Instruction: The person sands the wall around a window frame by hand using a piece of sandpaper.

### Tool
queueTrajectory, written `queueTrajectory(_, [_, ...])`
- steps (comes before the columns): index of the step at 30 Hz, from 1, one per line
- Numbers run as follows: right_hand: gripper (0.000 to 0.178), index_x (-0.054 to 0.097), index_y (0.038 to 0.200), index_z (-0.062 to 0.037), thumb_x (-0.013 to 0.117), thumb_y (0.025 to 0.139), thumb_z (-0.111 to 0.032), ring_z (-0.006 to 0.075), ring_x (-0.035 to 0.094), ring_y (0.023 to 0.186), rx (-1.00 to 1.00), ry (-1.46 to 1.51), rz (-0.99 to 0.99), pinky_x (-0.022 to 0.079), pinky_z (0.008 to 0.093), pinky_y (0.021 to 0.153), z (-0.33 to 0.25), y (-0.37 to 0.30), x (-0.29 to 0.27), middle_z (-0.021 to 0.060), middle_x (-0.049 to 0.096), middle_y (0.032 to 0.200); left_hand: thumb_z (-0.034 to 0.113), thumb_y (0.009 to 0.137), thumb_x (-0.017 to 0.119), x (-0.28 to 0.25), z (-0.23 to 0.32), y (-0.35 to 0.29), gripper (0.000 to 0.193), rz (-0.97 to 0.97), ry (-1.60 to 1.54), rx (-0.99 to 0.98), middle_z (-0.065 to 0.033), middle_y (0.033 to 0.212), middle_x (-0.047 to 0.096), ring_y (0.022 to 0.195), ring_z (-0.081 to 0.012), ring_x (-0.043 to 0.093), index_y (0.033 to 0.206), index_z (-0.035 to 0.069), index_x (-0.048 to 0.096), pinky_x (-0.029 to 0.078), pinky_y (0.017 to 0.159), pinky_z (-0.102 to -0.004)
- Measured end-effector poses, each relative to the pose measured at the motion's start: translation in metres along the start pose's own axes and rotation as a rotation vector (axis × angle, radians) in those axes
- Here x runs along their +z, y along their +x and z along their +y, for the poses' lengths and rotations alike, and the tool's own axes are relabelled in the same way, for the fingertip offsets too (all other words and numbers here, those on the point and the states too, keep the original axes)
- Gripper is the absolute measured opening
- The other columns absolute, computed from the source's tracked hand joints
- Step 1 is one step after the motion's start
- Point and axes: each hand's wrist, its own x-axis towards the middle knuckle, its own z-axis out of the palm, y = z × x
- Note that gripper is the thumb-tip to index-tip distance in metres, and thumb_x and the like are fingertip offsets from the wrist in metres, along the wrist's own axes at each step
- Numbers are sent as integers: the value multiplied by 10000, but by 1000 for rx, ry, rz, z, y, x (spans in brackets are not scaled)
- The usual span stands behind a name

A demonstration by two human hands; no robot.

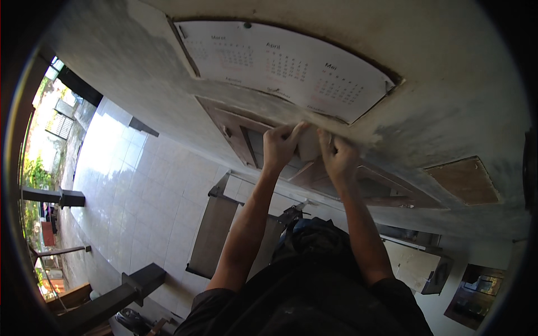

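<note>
Both my arms reach up to a grey plastered wall, just below a white paper calendar (263,67) fixed to it. My left hand (279,148) is closed, thumb and fingers pinching one side of a small pale sheet (309,147). On its other side my right hand (342,162) grips it the same way, fingertips curled. The sheet hangs between the two hands, close to the wall. Its kind and far side cannot be made out.
Wooden frames with dark panes (227,126) sit in the wall below the calendar. A brown rectangular panel (468,179) is to the right. Pale floor tiles (134,185), a bench-like table (216,232) and dark posts (134,285) lie left, a white-topped cabinet (412,263) low right.
</note>
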Motion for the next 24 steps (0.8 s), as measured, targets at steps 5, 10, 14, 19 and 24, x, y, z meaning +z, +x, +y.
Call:
queueTrajectory(5, [458,510,538,-12,736,863,-243,238,436,374,192,-86,-86,347,364,411,-16,0,-11,136,470,478,335,852,744,-8,21,-5,486,-31,136,-13,-92,432,502,420,-52,452,600,-65,630,368,402,-286])
queueTrajectory(10, [458,515,541,-10,729,864,-254,267,460,389,27,-61,-53,379,368,425,-3,5,-6,151,505,502,342,864,729,1,4,-1,477,-17,34,-16,-103,451,504,446,-46,427,625,-61,640,378,426,-296])
queueTrajectory(14, [472,508,523,-12,751,846,-256,265,458,399,119,-29,-81,377,371,432,-6,-7,1,177,499,515,326,863,728,-9,-6,-3,439,-63,180,17,-106,462,515,447,-61,397,669,-62,662,370,428,-308])
queueTrajectory(19, [459,496,540,-9,728,865,-235,281,488,427,128,-88,-151,394,381,458,-21,15,-9,157,533,542,342,860,733,-9,4,0,469,-1,55,-20,-94,445,479,441,-63,384,624,-54,645,366,422,-311])
queueTrajectory(24, [416,552,589,13,737,870,-231,116,405,414,-51,-53,-82,331,332,419,10,-15,18,120,464,484,343,888,703,-16,-27,-5,506,-93,192,-43,-35,460,480,466,-50,419,604,-67,623,381,432,-290])
